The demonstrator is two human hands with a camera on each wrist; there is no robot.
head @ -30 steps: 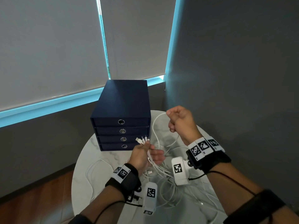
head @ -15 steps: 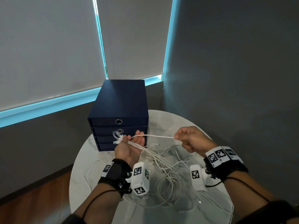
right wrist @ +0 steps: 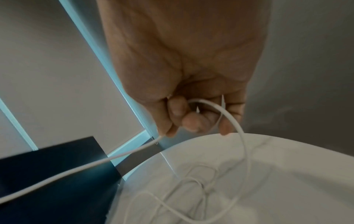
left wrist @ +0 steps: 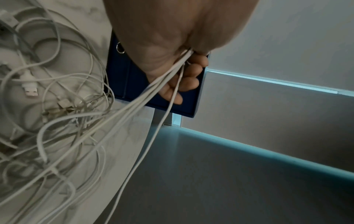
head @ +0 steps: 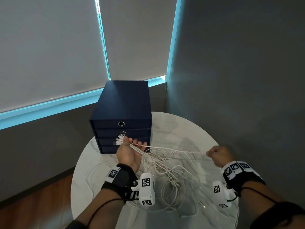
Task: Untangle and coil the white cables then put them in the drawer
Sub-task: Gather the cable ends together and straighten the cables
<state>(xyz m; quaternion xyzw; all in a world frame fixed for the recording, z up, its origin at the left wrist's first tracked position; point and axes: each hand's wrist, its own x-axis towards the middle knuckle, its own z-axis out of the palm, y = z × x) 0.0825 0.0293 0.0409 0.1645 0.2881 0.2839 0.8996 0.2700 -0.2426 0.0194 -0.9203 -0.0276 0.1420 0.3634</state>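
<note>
A tangle of white cables lies on the round marble table. My left hand is raised in front of the drawer box, palm up, pinching a bundle of cable ends between thumb and palm; their plugs stick out past the thumb. The bundle fans down to the pile. My right hand, to the right above the table, is a fist around one white cable that runs taut toward the left hand. The dark blue drawer box has all its drawers closed.
The box stands at the table's far left edge, against a grey wall under window blinds. A grey wall rises close on the right. A loose cable loop lies at the table's left side. Wooden floor shows below left.
My right hand has dropped from high near the box and pulled away to the right, drawing one cable taut. The left hand has turned palm up and shifted slightly left with the bundle.
</note>
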